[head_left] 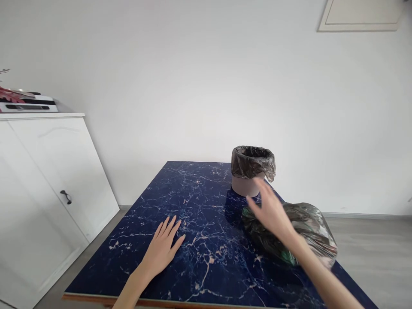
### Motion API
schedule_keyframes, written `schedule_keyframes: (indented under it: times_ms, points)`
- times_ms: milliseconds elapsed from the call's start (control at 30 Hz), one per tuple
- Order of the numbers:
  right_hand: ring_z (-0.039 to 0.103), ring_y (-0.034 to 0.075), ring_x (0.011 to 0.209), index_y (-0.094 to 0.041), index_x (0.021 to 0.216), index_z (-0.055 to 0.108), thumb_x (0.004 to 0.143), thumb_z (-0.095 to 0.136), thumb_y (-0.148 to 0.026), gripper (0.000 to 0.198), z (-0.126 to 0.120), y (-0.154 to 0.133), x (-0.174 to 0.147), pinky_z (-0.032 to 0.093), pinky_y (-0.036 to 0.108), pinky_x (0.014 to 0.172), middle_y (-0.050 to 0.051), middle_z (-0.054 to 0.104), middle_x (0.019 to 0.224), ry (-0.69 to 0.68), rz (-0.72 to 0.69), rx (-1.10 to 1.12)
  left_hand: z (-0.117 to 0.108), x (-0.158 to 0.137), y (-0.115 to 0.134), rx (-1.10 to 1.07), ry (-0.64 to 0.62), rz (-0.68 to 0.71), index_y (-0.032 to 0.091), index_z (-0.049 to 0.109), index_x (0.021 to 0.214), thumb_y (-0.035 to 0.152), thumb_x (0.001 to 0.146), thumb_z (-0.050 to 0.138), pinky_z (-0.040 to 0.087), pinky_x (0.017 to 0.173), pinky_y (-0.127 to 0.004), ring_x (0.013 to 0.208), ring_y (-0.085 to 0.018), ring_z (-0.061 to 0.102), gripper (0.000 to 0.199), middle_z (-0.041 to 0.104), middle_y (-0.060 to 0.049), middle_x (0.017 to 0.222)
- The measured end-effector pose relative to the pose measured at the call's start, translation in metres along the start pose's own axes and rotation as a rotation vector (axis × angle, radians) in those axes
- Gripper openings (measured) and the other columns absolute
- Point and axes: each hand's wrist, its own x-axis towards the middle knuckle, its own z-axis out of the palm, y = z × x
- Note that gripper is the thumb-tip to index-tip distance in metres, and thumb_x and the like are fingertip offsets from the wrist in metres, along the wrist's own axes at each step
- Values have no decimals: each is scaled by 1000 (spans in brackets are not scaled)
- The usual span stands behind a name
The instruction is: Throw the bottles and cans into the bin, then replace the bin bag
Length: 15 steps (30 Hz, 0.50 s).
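My left hand lies flat on the blue marble-patterned table, its fingers spread and nothing under them that I can see. In the air over the right side, my right hand reaches forward with fingers apart, slightly blurred, holding nothing. Just beyond its fingertips stands a small grey bin, upright, with a black bin liner folded over its rim. Below and behind my right forearm lies a filled black plastic bag; its contents show only as faint green and pale patches.
A white cabinet with a dark handle stands left of the table, bearing a white box-like device and red leaves. A pale wall rises behind the table. Grey floor shows at the right.
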Motion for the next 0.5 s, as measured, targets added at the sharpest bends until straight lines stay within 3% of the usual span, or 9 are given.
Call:
schedule_keyframes:
  times_ms: [67,200,333,500]
  points:
    - [36,30,162,-21,169,39,110,46,-51,66,21,-19,-40,35,51,133,11,40,174,-94,-146,104,5,-8,5,11,38,8,30,36,171,64,112,38,25,134,-62,166,-36,23,68,26,-4,179]
    - [35,32,163,-20,163,51,110,48,-55,63,65,-32,-97,41,52,130,10,42,173,-365,-108,161,9,-22,12,3,68,9,36,33,172,62,111,43,28,134,-63,166,-37,24,67,26,0,179]
    - [28,32,165,-21,163,53,113,40,-59,64,86,-34,-116,31,56,134,7,39,174,-462,-80,130,0,-28,20,-21,25,-18,35,33,172,63,111,41,26,134,-62,166,-36,22,67,26,0,179]
    - [24,32,165,-27,167,47,113,37,-62,65,85,-39,-119,29,58,135,2,33,176,-457,-61,125,-10,-28,31,-46,-11,-63,29,36,171,65,111,38,23,135,-61,166,-36,20,70,25,-1,179]
